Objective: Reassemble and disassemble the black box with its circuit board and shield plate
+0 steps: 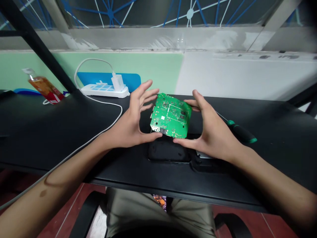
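A green circuit board [170,116] is held up, tilted, above the black table, with ports along its left edge and a dashed white outline on its face. My left hand [133,119] spans its left side, thumb at the lower left corner and fingertips at the upper left corner. On the other side, my right hand [210,127] has its thumb by the lower edge and its fingers at the right edge, partly behind the board. Beneath lies a black plastic casing piece [169,152]. A second dark casing part [208,165] sits under my right hand, partly hidden.
A green and black screwdriver [241,132] lies right of my right hand. At the back stands a white power strip [106,91] with a plugged-in charger [117,82]; its white cable [99,134] runs under my left forearm. A bottle [46,87] leans at the far left.
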Motion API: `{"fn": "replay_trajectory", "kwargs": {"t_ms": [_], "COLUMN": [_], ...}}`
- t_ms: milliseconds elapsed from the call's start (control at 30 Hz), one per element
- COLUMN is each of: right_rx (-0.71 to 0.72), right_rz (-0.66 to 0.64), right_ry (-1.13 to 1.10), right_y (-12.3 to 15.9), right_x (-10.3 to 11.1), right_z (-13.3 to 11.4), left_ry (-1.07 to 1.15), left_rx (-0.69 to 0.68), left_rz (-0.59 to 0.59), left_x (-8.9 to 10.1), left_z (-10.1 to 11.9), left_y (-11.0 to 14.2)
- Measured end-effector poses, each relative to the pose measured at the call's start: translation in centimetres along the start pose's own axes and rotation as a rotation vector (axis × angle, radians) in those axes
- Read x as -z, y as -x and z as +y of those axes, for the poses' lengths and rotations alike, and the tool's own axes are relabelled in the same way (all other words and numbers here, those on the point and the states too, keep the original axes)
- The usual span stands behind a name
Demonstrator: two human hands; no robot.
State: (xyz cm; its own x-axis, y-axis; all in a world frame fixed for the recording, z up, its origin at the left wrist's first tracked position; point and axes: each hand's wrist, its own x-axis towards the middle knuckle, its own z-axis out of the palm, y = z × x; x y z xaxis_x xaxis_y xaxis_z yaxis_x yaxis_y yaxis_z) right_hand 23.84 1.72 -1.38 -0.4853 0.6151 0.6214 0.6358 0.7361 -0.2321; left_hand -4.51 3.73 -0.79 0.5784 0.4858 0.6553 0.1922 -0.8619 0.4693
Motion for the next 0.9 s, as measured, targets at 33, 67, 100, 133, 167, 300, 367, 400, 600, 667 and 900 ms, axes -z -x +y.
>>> {"fn": "replay_trajectory", "kwargs": {"t_ms": [33, 67, 100, 133, 167, 300, 367, 400, 600, 667, 900], "right_rx": [0.011, 0.024, 0.038, 0.054, 0.069, 0.121, 0.133, 0.140, 0.160, 0.159, 0.165], "right_rz": [-0.001, -0.005, -0.010, -0.013, -0.014, -0.008, 0.002, 0.007, 0.007, -0.005, -0.029], "right_ry": [0.017, 0.034, 0.050, 0.063, 0.072, 0.064, 0.058, 0.058, 0.057, 0.052, 0.066], "right_y": [0.0, 0.0, -0.1, -0.1, -0.2, -0.3, -0.4, -0.4, -0.4, -0.4, -0.5], "right_x": [0.1, 0.2, 0.3, 0.4, 0.5, 0.8, 0.9, 0.9, 1.1, 1.3, 1.6], "right_z": [0.0, -0.1, -0.1, -0.2, -0.4, -0.8, -0.8, -0.8, -0.7, -0.8, -1.0], "left_ry": [-0.032, -0.058, -0.082, -0.104, -0.125, -0.182, -0.202, -0.211, -0.247, -0.256, -0.283], "left_rx": [-0.007, -0.013, -0.022, -0.031, -0.041, -0.051, -0.046, -0.048, -0.096, -0.108, -0.119], "left_rz": [-0.009, -0.025, -0.045, -0.069, -0.092, -0.129, -0.125, -0.121, -0.089, -0.082, -0.090], "left_x": [0.1, 0.2, 0.3, 0.3, 0.4, 0.6, 0.7, 0.7, 0.8, 0.8, 0.9], "left_z": [0.0, 0.0, 0.0, 0.0, 0.0, 0.1, 0.3, 0.4, 0.5, 0.4, 0.4], "left_y": [0.0, -0.1, -0.1, -0.1, 0.0, 0.0, -0.1, -0.1, -0.3, -0.3, -0.3]}}
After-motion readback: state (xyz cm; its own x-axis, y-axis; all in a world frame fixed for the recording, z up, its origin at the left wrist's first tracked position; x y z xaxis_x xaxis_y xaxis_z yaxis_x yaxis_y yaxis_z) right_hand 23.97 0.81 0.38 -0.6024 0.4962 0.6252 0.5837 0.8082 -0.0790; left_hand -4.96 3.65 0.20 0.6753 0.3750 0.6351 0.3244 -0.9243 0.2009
